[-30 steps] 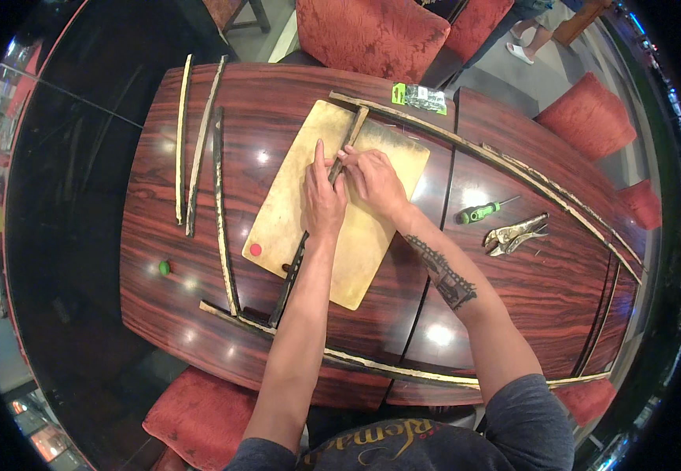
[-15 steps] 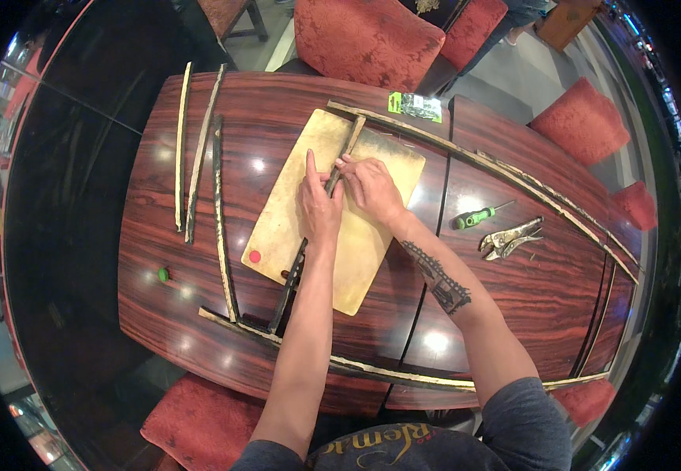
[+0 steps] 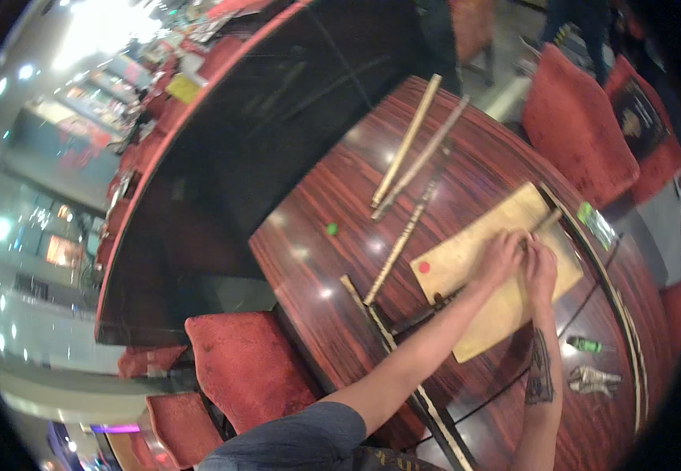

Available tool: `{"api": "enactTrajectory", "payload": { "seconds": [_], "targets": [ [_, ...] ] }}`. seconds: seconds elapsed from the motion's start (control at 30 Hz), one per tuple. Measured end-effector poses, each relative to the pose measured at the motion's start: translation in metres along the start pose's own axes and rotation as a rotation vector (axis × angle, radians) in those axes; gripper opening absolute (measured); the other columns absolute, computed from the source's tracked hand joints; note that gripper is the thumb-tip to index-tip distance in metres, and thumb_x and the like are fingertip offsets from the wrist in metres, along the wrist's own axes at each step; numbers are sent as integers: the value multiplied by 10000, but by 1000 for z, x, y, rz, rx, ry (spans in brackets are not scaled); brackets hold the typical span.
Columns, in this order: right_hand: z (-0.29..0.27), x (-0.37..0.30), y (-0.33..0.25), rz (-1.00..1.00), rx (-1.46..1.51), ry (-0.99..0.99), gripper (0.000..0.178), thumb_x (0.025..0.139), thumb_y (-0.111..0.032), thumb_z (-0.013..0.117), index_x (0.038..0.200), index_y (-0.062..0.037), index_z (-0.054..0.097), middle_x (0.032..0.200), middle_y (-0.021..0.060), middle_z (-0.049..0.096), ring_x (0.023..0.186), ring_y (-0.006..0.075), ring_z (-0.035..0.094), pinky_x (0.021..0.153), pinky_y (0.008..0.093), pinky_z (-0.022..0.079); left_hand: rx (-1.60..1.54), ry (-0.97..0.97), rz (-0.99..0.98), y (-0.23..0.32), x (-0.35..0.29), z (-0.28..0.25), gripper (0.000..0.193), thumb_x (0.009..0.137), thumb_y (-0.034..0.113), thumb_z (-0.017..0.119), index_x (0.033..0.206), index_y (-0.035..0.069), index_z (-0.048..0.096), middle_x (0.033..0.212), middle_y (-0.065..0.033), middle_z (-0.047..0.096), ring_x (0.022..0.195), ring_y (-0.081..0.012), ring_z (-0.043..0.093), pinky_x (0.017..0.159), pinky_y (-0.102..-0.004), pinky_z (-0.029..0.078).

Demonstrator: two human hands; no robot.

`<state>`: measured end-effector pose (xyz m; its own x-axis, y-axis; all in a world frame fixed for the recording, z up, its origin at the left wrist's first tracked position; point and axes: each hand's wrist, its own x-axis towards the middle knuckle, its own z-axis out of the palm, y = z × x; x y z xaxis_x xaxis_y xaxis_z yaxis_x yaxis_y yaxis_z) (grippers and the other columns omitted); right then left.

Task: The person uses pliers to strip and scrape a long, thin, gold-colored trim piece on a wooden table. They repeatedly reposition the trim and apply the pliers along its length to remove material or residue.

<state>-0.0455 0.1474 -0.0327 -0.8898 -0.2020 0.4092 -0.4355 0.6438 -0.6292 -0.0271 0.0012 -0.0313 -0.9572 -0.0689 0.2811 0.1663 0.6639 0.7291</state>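
A yellowed cutting board (image 3: 454,271) with a red dot lies on the glossy dark wood table. Across it runs a narrow dark strip (image 3: 546,220), its far end showing beyond my fingers and its near part passing under my left forearm. My left hand (image 3: 501,255) is closed round the strip's middle. Right beside it, my right hand (image 3: 541,271) pinches the same strip, fingertips meeting those of the left. Exactly what the fingertips press on is hidden and slightly blurred.
Right of the board lie a green-handled screwdriver (image 3: 585,344), locking pliers (image 3: 593,380) and a long strip (image 3: 628,323). A small plastic package (image 3: 596,225) sits beyond. Loose strips (image 3: 407,141) and a green cap (image 3: 332,229) lie left. Red chairs (image 3: 250,369) and a black partition (image 3: 223,196) surround the table.
The whole view has swung left and tilted, so table and hands appear further right. Both hands stay on the strip, and my left hand's raised index finger has come down towards it.
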Motion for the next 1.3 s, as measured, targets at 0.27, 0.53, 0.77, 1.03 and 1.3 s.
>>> {"api": "enactTrajectory", "payload": {
  "seconds": [0.27, 0.53, 0.77, 1.03, 1.3],
  "targets": [
    [-3, -1, 16, 273, 564, -33, 150, 1040, -81, 550, 1154, 10, 587, 1136, 134, 718, 1102, 212, 668, 960, 292, 498, 151, -33, -48, 5, -8, 4, 429, 879, 194, 703, 1272, 77, 575, 1066, -137, 541, 1042, -329, 569, 898, -456, 450],
    [-9, 8, 22, 175, 193, -154, 252, 1052, -127, 399, 1247, -22, 519, 1124, 196, 641, 1038, 333, 637, 904, 408, 477, 182, -32, -47, 5, -7, 7, 325, 901, 227, 688, 1185, 95, 602, 1073, -120, 517, 1011, -315, 565, 872, -455, 445],
    [-31, 21, 15, -72, 78, -374, 330, 957, -50, 446, 1251, -17, 593, 1187, 219, 661, 1103, 407, 622, 943, 462, 481, 161, -31, -22, 14, -7, -1, 412, 902, 194, 656, 1274, 107, 504, 1087, -146, 512, 1022, -344, 563, 874, -479, 441],
    [-5, 6, 4, -197, -45, -304, 338, 842, -112, 589, 1173, -73, 647, 954, 182, 709, 894, 387, 667, 794, 494, 495, 147, -50, -14, 5, -17, -9, 547, 828, 159, 646, 1349, 82, 495, 1159, -194, 535, 1070, -386, 554, 909, -517, 447],
    [-23, 15, -11, -165, -178, -196, 296, 860, -182, 590, 1138, -126, 676, 853, 142, 702, 827, 341, 678, 746, 485, 465, 99, -85, 46, 4, -4, -8, 490, 880, 139, 662, 1354, 86, 548, 1105, -186, 577, 1031, -391, 588, 846, -514, 484]
  ]
}}
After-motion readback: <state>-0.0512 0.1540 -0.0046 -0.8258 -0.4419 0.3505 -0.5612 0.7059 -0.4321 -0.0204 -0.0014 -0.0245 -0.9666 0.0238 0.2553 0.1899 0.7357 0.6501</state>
